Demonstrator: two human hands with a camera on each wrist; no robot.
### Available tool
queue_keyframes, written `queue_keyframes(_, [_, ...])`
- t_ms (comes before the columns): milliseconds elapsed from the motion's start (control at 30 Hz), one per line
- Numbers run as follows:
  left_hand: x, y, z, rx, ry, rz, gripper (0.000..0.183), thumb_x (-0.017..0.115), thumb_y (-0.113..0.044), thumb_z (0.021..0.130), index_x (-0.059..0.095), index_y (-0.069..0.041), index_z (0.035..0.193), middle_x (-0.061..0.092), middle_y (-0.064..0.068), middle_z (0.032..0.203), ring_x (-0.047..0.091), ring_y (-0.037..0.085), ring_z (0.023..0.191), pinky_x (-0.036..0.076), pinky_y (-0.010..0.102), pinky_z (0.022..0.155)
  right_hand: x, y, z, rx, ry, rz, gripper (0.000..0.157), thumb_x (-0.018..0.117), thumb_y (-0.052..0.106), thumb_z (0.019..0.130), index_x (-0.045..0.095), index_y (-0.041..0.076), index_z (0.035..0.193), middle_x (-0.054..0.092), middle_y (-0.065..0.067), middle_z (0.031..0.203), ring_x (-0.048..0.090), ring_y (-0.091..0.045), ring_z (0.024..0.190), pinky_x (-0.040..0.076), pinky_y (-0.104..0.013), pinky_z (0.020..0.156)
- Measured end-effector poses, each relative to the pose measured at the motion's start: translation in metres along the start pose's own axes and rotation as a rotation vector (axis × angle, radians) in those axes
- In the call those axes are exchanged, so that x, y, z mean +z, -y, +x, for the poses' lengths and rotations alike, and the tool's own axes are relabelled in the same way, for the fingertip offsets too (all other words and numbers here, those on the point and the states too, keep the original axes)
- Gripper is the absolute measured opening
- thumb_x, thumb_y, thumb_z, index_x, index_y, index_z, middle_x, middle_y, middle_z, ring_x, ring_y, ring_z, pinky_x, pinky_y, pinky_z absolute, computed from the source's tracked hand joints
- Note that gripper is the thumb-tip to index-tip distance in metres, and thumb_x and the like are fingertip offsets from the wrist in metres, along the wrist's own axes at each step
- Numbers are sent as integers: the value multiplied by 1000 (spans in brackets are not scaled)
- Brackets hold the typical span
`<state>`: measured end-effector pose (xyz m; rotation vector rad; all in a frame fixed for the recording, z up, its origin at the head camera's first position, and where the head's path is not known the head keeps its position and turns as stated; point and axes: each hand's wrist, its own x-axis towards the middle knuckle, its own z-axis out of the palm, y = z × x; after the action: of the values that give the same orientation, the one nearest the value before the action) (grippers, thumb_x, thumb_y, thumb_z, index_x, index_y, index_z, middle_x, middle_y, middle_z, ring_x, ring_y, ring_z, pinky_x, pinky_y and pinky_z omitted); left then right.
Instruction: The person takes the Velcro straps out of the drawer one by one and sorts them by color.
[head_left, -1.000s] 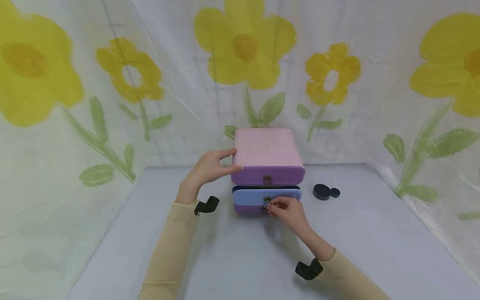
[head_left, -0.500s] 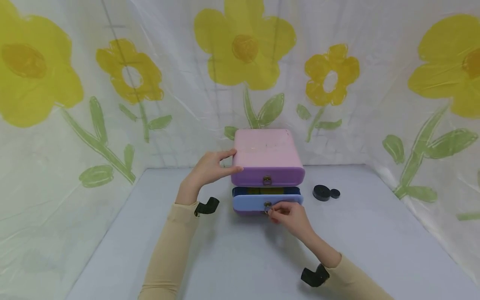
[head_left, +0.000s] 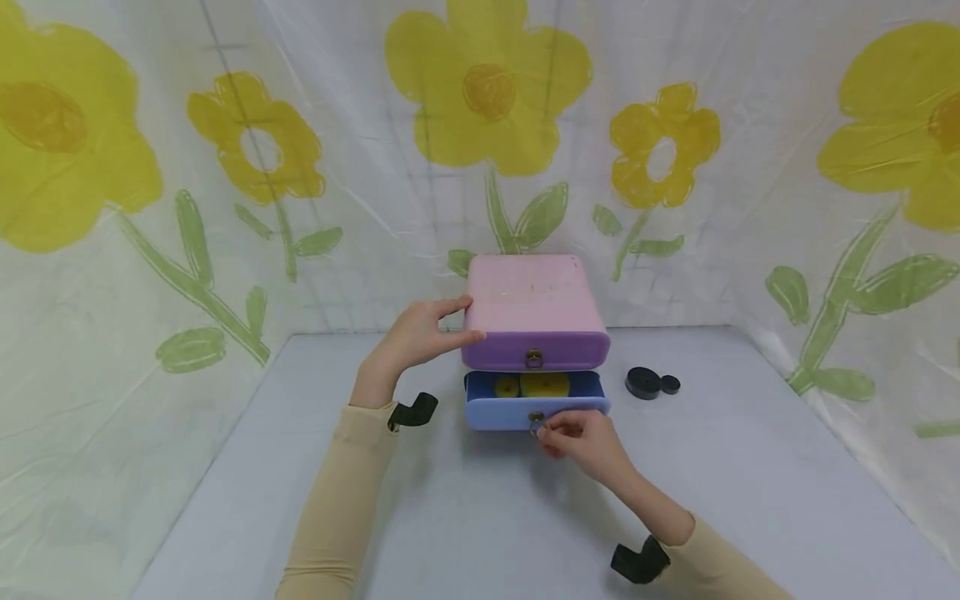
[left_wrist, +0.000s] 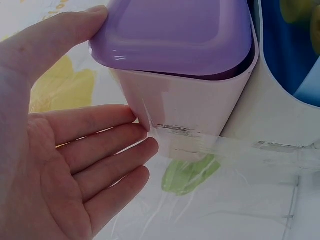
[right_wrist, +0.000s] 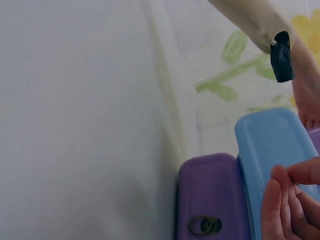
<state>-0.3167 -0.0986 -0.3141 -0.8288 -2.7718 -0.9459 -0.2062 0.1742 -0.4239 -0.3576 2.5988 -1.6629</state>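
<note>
A pink-topped drawer box point(head_left: 532, 292) stands at the back of the table. Its blue drawer point(head_left: 495, 414) is pulled partly out, showing a larger yellow round piece point(head_left: 551, 384) and a smaller yellow round piece point(head_left: 507, 386) inside. My right hand point(head_left: 588, 442) pinches the small ring pull point(head_left: 536, 427) on the blue front between thumb and fingertips. At the box's left side my left hand point(head_left: 418, 337) rests with straight fingers, its thumb on the edge of the closed purple top drawer point(left_wrist: 175, 40). Below the blue one, a purple bottom drawer point(right_wrist: 215, 190) with its own ring shows closed.
To the right of the box lie a larger black disc point(head_left: 642, 382) and a smaller black disc point(head_left: 670, 384). A white sheet point(head_left: 360, 233) painted with yellow flowers hangs behind and beside the pale table point(head_left: 480, 525).
The right hand has drawn the blue drawer out toward the person, bringing the yellow pieces inside into view. The left hand has stayed at the box's side.
</note>
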Motion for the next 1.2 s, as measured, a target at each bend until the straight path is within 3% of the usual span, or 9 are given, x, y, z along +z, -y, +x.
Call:
queue_keyframes(267, [1, 0, 1, 3, 1, 5, 77, 66, -60, 79, 48, -19, 141, 51, 5, 140, 43, 16, 61, 44, 31, 69, -2, 4, -7, 15, 40, 18, 24, 71, 23, 86, 72, 0, 92, 71, -10, 80, 67, -17, 68, 56, -26, 63])
queue_keyframes(433, [1, 1, 1, 5, 0, 5, 77, 66, -60, 79, 48, -18, 141, 51, 5, 140, 54, 18, 81, 45, 33, 76, -3, 5, -9, 12, 57, 33, 23, 71, 21, 86, 72, 0, 92, 72, -11, 80, 68, -18, 69, 56, -27, 63])
queue_keyframes(633, [0, 0, 0, -2, 3, -3, 77, 66, -60, 79, 48, -19, 141, 51, 5, 140, 57, 19, 96, 47, 36, 82, -3, 4, -12, 29, 90, 46, 21, 69, 18, 87, 72, -1, 94, 72, -12, 81, 68, -20, 70, 56, -28, 64])
queue_keyframes(800, [0, 0, 1, -7, 7, -1, 77, 66, -60, 79, 47, -19, 141, 51, 4, 141, 55, 17, 111, 47, 38, 89, -5, 23, -21, 27, 114, 47, 17, 67, 11, 88, 72, -5, 93, 71, -16, 81, 68, -23, 70, 57, -28, 64])
queue_keyframes(1033, [0, 1, 0, -6, 10, 0, 78, 66, -61, 78, 47, -20, 141, 51, 5, 140, 56, 19, 101, 47, 36, 83, -4, 10, -19, 37, 133, 61, 18, 67, 12, 88, 72, -4, 93, 71, -15, 81, 68, -20, 69, 57, -29, 63])
queue_keyframes(1200, [0, 0, 0, -8, 8, -3, 78, 66, -61, 78, 47, -19, 141, 51, 5, 140, 56, 19, 107, 48, 37, 84, -4, 6, -21, 44, 134, 65, 20, 69, 16, 87, 73, -3, 93, 72, -14, 81, 68, -20, 69, 57, -29, 63])
